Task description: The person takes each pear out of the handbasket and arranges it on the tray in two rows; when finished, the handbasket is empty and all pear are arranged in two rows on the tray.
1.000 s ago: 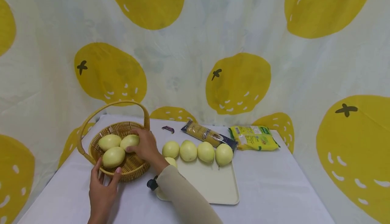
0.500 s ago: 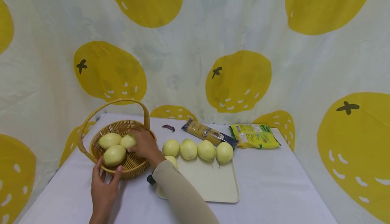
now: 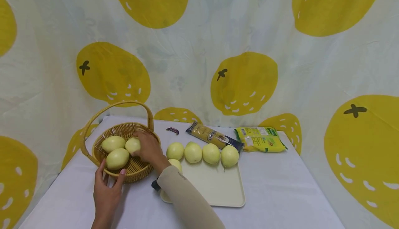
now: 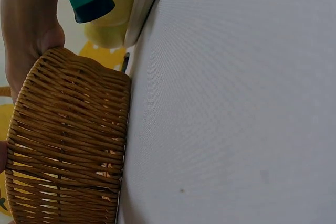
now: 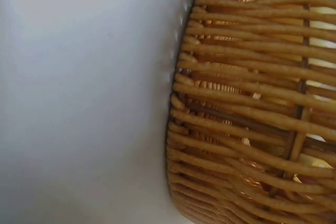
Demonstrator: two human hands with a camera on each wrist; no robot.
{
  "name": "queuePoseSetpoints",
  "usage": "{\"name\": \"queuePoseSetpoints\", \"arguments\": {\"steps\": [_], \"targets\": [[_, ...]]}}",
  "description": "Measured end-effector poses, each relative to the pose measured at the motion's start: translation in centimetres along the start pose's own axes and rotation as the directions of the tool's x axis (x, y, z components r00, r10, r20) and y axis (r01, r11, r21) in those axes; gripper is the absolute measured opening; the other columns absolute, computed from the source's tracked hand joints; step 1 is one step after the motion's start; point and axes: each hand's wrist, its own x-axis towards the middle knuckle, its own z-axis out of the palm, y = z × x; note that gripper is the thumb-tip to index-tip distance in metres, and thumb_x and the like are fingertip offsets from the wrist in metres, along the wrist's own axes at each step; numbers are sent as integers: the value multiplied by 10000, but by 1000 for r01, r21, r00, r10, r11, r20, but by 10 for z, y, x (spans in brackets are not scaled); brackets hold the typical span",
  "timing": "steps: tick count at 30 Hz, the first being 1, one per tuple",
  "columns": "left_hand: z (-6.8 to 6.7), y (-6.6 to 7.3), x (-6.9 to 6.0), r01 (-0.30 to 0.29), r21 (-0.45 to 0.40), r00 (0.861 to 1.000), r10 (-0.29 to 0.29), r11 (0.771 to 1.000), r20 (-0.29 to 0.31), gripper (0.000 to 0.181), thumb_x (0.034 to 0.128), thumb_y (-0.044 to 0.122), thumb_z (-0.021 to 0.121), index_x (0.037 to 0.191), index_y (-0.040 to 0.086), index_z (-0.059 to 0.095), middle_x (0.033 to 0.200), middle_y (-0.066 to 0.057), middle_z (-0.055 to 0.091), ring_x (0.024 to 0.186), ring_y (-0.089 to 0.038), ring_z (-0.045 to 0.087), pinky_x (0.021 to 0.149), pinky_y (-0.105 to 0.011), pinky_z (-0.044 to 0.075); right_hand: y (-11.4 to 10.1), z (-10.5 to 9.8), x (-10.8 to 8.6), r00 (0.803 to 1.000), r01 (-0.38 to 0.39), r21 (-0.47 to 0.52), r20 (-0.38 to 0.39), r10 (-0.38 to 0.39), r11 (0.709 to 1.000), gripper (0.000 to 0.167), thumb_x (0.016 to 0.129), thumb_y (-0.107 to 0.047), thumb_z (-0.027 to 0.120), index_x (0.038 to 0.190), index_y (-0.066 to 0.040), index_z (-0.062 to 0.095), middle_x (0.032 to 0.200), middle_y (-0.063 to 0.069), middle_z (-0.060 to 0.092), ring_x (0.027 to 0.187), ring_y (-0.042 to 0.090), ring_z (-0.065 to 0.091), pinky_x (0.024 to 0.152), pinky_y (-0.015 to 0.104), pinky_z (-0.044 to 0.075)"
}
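A brown wicker basket (image 3: pixel 134 175) with a tall arched handle stands at the left of the table. Inside it lie three pale yellow-green pears: a back-left pear (image 3: pixel 113 144), a front pear (image 3: pixel 117 158) and a right pear (image 3: pixel 132 146). My right hand (image 3: pixel 149 149) reaches into the basket and holds the right pear; some of its fingers are hidden behind the fruit. With thumb and fingers spread, my left hand (image 3: pixel 107 198) touches the basket's near rim. The left wrist view shows the basket's woven wall (image 4: pixel 73 129); the right wrist view also shows this wall (image 5: pixel 252 98) close up.
Right of the basket, a cream tray (image 3: pixel 215 191) holds several more pears (image 3: pixel 193 152), one partly hidden by the right sleeve. Behind lie a small dark wrapped bar (image 3: pixel 172 130), a long pasta packet (image 3: pixel 212 136) and a yellow-green bag (image 3: pixel 261 139). A lemon-print curtain hangs behind the table.
The right hand and the pear it holds have shifted slightly to the right inside the basket over the last half second. The left hand stays at the rim.
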Motion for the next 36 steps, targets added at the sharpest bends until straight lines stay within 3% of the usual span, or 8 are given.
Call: {"name": "queuePoseSetpoints", "arguments": {"steps": [5, 13, 19, 24, 27, 31, 36], "targets": [[0, 0, -1, 15, -4, 1000, -15, 1000, -9, 890, 1016, 413, 725, 1713, 309, 181, 1799, -20, 93, 1626, -412, 204, 1214, -369, 423, 1, 0, 0, 998, -1, 54, -56, 4, 999, 687, 801, -417, 949, 1409, -279, 659, 1361, -84, 688, 1249, 102, 644, 1083, 203, 560], [1, -3, 1, 12, -4, 1000, -12, 1000, -18, 896, 1010, 414, 734, 1712, 311, 186, 1801, -13, 92, 1625, -422, 207, 1222, -396, 423, 2, -3, -5, 991, 24, 179, -131, -1, 984, 665, 781, -404, 964, 1369, -271, 682, 1328, -49, 696, 1242, 128, 648, 1069, 230, 564], [2, -4, 2, 6, -11, 1000, -6, 1000, -11, 891, 1013, 402, 733, 1712, 312, 187, 1800, -4, 93, 1625, -431, 202, 1224, -424, 419, -1, -11, -12, 983, 42, 215, -183, -2, 976, 667, 772, -397, 971, 1362, -280, 684, 1334, -71, 703, 1253, 109, 646, 1109, 252, 543], [3, -2, 0, 18, -3, 1000, -18, 1000, -12, 894, 1015, 402, 731, 1714, 313, 181, 1801, -12, 84, 1627, -437, 195, 1224, -486, 404, -7, -24, -26, 980, 41, 329, -200, 27, 943, 649, 780, -345, 975, 1359, -269, 691, 1357, -76, 701, 1265, 110, 640, 1125, 292, 546], [3, -3, 0, 14, -11, 1000, -15, 1000, -4, 898, 1016, 391, 733, 1716, 309, 176, 1801, -36, 73, 1624, -461, 184, 1218, -499, 403, -9, -36, -38, 975, 60, 399, -218, 31, 915, 636, 782, -301, 978, 1350, -239, 697, 1371, -59, 699, 1253, 118, 646, 1086, 294, 566], [2, -2, 0, 21, -1, 1000, -21, 1000, -4, 896, 1019, 401, 726, 1718, 306, 173, 1801, -36, 69, 1624, -459, 187, 1211, -512, 402, -9, -48, -52, 971, 72, 433, -235, 36, 899, 641, 787, -295, 974, 1359, -223, 696, 1356, -39, 696, 1195, 101, 650, 1017, 232, 568], [1, -1, 0, 22, 8, 1000, -22, 1000, -8, 898, 1019, 410, 723, 1718, 306, 168, 1801, -37, 71, 1623, -462, 191, 1217, -537, 396, -4, -59, -70, 964, 61, 492, -255, 77, 869, 659, 776, -318, 982, 1364, -243, 693, 1254, -29, 688, 1091, 90, 632, 846, 159, 568]]}}
